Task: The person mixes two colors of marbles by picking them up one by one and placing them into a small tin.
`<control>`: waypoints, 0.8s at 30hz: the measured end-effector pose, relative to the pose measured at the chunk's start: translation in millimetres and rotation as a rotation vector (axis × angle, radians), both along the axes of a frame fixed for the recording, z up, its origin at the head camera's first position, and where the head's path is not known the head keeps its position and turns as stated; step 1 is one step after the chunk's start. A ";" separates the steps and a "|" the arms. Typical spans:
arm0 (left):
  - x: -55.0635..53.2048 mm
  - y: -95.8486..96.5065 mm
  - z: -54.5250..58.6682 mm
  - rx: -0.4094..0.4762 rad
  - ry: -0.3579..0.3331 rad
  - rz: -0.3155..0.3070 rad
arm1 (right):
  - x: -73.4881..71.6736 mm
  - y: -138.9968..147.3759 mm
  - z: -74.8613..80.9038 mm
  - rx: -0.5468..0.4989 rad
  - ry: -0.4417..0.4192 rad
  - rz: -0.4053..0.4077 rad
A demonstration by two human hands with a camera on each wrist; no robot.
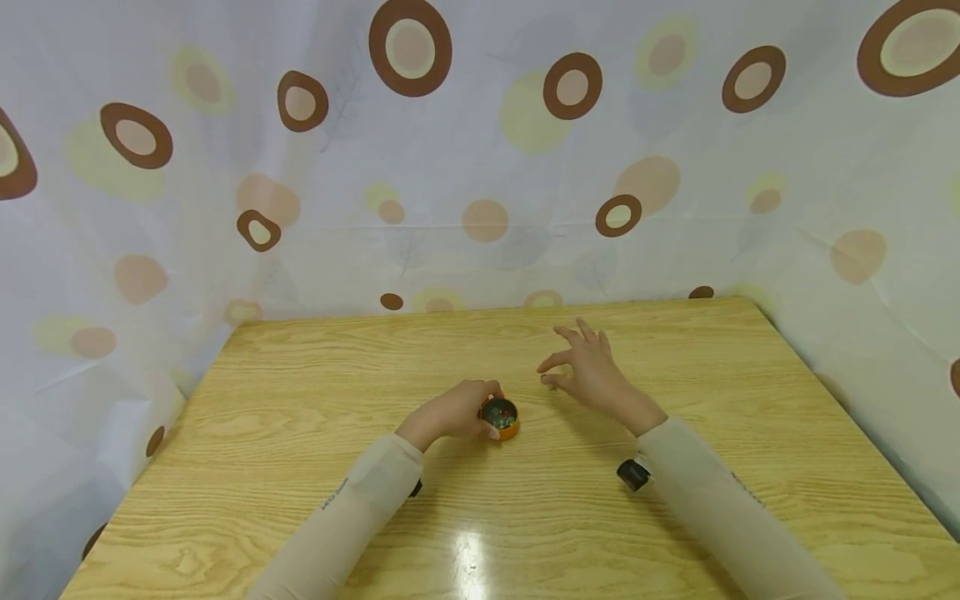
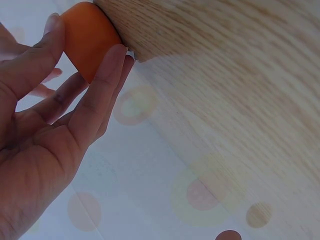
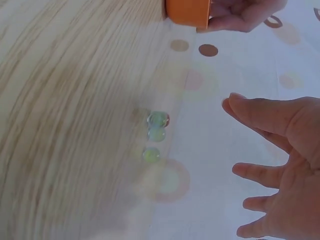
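Note:
My left hand point(image 1: 457, 410) grips a small round orange cup point(image 1: 512, 431) by its side, thumb at the near side and fingers round the far side. Several greenish glass marbles point(image 1: 499, 422) lie inside it. In the left wrist view, thumb and fingers hold the orange wall point(image 2: 87, 37) of the cup close to the wood. To the cup's right, my right hand point(image 1: 592, 375) hovers with fingers spread, thumb and index tips near each other and nothing visible between them. The right wrist view shows three clear green marbles point(image 3: 156, 134) on the tabletop, apart from those fingertips.
Both hands work over a wood-grain table point(image 1: 337, 358). A white curtain point(image 1: 480, 167) printed with brown and yellow circles stands along its back and sides. A black wrist device point(image 1: 633, 475) shows at the right sleeve point(image 1: 720, 492).

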State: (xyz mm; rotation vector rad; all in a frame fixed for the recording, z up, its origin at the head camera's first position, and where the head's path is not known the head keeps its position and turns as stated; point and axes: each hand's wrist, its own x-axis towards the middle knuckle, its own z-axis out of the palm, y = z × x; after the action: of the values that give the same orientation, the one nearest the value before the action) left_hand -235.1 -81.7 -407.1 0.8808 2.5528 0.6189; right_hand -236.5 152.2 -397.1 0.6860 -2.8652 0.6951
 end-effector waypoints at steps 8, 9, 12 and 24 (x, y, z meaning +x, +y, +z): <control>1.6 -0.2 -0.6 -0.007 0.006 0.003 | -7.4 12.2 -7.7 0.069 0.020 -0.066; 1.8 -0.2 -0.5 -0.005 0.004 0.003 | -8.0 13.6 -8.6 0.080 0.021 -0.074; 2.0 -0.2 0.3 0.000 0.001 0.003 | -9.8 17.2 -11.2 0.110 0.015 -0.096; 0.7 -1.7 0.1 0.004 0.010 -0.013 | -20.5 22.9 -23.3 0.193 -0.012 -0.108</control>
State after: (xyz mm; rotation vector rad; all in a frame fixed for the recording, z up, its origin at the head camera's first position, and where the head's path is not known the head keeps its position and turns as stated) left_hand -234.4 -83.4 -406.9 0.9037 2.5528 0.6176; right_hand -257.0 175.0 -420.4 0.5448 -2.9806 0.4128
